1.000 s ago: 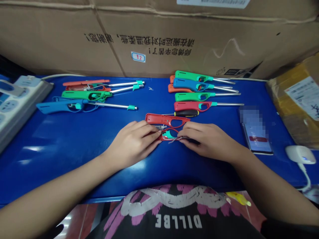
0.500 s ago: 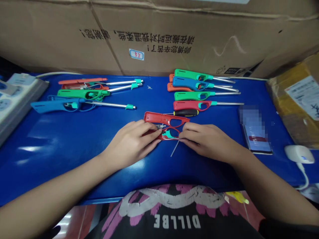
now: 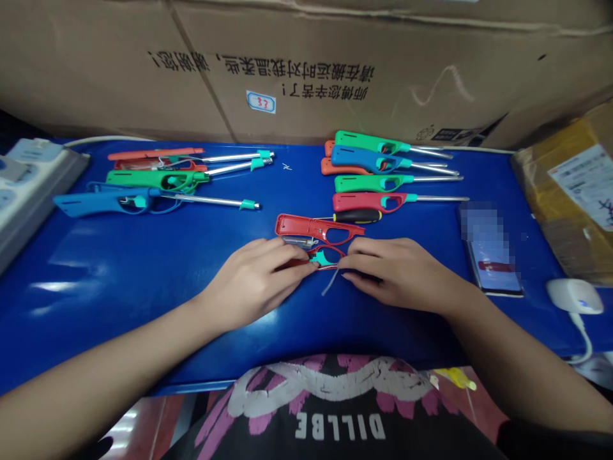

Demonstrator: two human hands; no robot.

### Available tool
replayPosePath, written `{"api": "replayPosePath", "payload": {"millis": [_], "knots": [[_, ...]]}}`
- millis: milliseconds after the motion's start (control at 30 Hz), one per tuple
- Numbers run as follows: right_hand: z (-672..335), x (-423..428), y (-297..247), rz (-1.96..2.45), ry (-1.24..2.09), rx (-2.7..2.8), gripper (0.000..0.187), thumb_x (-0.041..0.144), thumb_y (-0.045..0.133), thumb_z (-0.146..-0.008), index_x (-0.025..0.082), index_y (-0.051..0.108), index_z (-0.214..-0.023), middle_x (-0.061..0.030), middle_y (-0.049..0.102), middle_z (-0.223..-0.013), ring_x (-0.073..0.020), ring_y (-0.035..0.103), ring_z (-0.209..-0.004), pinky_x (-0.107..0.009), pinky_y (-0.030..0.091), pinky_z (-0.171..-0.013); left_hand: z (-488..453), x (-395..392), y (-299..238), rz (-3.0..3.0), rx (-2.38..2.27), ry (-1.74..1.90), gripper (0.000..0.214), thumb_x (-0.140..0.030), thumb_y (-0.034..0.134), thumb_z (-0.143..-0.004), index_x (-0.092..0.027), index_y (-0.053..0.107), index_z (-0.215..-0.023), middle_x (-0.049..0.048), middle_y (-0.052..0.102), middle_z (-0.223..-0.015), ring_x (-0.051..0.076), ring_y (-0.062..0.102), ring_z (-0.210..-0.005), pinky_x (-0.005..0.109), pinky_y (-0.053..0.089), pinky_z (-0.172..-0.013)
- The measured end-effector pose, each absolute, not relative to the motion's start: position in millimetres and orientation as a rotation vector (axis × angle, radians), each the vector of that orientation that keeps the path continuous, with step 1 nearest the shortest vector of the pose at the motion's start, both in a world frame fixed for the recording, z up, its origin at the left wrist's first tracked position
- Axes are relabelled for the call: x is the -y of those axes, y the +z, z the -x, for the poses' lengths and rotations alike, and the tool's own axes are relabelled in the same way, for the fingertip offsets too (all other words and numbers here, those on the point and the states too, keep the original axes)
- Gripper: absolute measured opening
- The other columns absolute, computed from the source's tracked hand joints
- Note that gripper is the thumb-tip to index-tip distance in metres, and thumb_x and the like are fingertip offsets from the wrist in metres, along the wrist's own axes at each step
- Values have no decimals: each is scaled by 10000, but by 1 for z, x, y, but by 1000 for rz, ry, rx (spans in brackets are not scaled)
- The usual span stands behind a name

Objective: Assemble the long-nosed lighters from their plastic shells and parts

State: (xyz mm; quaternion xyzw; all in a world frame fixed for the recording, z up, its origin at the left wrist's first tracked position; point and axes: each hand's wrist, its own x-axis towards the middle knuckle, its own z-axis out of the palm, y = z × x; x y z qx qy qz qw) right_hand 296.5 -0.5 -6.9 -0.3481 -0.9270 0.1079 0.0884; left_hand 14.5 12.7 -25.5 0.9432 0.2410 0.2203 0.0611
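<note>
**Bare fingers at a split red plastic shell**

The lower half (image 3: 330, 246) of a glossy red lighter shell sits at mid-table between the two hands, its thin looped guard ringing a smooth teal trigger (image 3: 322, 257). The left hand (image 3: 253, 275), fingers curled and nearly closed, grips this half's left end, fingertips beside the trigger. The right hand (image 3: 402, 271) is bent at the knuckles, its thumb and forefinger almost meeting at the guard's right side; a slender, straight grey strip (image 3: 329, 281) slants from those tips, though whether they pinch it I cannot tell.

Just beyond, a shiny metallic cylinder (image 3: 299, 242) lies beside the hollow, ribbed upper half (image 3: 306, 229). Behind that rests a screwdriver (image 3: 357, 217) with a rounded black-and-yellow handle. Slim, bright metal tubes project from the closed red lighter (image 3: 357, 202) and the blue lighter (image 3: 100, 203). The blue tabletop (image 3: 119, 287) is slick and reflective.
</note>
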Motion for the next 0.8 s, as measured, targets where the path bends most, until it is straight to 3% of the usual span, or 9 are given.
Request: {"api": "replayPosePath", "payload": {"millis": [233,800], "knots": [[-296,0,-8,953,281,2802,271,304,499,-1035,265,684,-1230,3,703,-1013,-130,628,-781,-290,399,-639,-15,-14,-28,-2813,-665,663,215,-191,584,-992,-184,730,-1149,86,712,-1065,215,662,-908,348,556,-745],[-294,2,-9,917,365,2729,255,296,537,-1023,193,699,-1191,7,755,-937,-129,677,-772,-295,436,-679,-12,-18,-31,-2774,-629,704,188,-158,594,-974,-151,711,-1121,88,734,-1080,218,698,-975,354,587,-839]]}}
